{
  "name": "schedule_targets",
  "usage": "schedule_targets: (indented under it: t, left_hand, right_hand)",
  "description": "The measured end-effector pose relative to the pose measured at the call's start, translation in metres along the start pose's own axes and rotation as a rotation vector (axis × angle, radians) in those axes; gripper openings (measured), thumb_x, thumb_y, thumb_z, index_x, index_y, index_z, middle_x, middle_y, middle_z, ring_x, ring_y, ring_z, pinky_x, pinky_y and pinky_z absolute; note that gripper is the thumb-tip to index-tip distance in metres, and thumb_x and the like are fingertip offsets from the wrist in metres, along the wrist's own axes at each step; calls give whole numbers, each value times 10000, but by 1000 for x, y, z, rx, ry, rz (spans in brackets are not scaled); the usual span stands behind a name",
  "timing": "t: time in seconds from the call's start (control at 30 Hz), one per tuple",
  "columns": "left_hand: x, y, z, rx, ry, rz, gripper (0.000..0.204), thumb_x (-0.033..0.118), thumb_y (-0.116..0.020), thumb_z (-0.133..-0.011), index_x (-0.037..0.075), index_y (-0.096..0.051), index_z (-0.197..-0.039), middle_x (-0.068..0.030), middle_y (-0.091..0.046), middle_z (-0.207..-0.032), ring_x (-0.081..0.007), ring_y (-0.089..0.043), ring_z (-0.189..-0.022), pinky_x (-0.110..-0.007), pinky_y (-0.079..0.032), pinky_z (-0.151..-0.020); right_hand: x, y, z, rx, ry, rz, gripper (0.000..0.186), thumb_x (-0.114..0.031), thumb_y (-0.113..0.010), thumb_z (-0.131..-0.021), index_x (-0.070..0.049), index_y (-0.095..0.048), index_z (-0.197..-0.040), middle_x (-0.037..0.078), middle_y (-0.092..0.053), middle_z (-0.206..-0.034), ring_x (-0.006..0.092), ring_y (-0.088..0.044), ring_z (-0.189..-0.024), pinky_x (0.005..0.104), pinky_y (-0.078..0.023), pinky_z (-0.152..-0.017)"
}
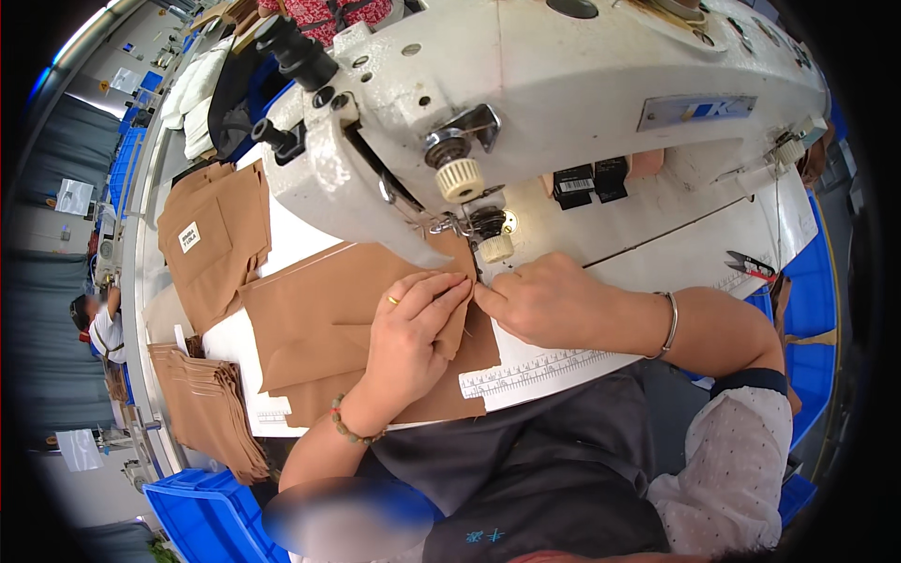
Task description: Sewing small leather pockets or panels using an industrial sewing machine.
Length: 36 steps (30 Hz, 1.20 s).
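Note:
Just in front of the needle area of a white industrial sewing machine [488, 230], my left hand [418, 333] grips the folded right edge of a brown fabric piece [305, 328], fingertips together on it. My right hand [540, 300], fingers curled, pinches that same edge with index finger and thumb, close beside my left fingertips. The fabric lies in layers on the white table [563, 380], over a printed ruler strip [516, 375] along the front edge. Part of the fabric under the machine head is hidden.
Brown fabric stacks [211, 244] [202, 408] lie at left. Red-handled snips [751, 267] are at right, with dark items [587, 183] behind the needle. Blue crates [206, 521] flank the table. Co-workers sit at far left [103, 328] and behind the machine [319, 14].

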<state>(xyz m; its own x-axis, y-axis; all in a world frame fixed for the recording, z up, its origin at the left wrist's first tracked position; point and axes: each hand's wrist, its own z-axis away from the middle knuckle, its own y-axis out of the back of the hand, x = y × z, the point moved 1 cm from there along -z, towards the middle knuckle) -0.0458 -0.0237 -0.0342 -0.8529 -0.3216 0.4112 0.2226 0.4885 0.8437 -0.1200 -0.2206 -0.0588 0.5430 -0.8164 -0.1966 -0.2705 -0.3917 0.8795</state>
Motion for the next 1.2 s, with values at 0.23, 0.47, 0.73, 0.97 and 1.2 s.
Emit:
schedule_targets:
  t: [0.23,0.47,0.73,0.97,1.2]
  left_hand:
    - [0,2,-1,-16,23,35,342,-54,-664,-783,8,-727,-1113,-111,-702,-1161,-314,-641,-1071,-386,-509,-930]
    - [2,1,-2,-14,-2,6,380,-67,-658,-743,11,-730,-1108,-101,-704,-1168,-306,-652,-1064,-399,-509,-937]
    - [5,-1,-5,35,-100,-179,279,1,-734,-752,24,-757,-1030,-86,-729,-1093,-289,-689,-1046,-399,-542,-935]
    - [4,-8,2,52,-72,-128,288,12,-751,-747,34,-764,-1034,-85,-734,-1078,-294,-694,-1058,-401,-555,-935]
    - [6,-6,8,25,-57,-70,373,45,-762,-756,74,-760,-1129,-112,-678,-1197,-330,-658,-1142,-435,-541,-976]
  right_hand:
    - [-1,2,0,-36,10,27,302,-131,-661,-788,-19,-716,-1063,28,-598,-703,163,-632,-567,302,-486,-489]
    - [-1,4,2,18,138,87,81,-115,-647,-777,-40,-613,-784,30,-528,-607,158,-578,-499,309,-450,-443]
    - [-1,4,2,44,133,79,75,-115,-644,-779,-53,-605,-763,26,-522,-599,156,-582,-498,307,-450,-441]
    - [3,8,2,34,-5,6,95,-138,-672,-789,-73,-660,-857,16,-585,-664,172,-637,-564,335,-475,-483]
    - [9,0,1,14,-34,0,209,-137,-699,-792,-80,-689,-993,12,-609,-688,183,-661,-595,344,-478,-496]
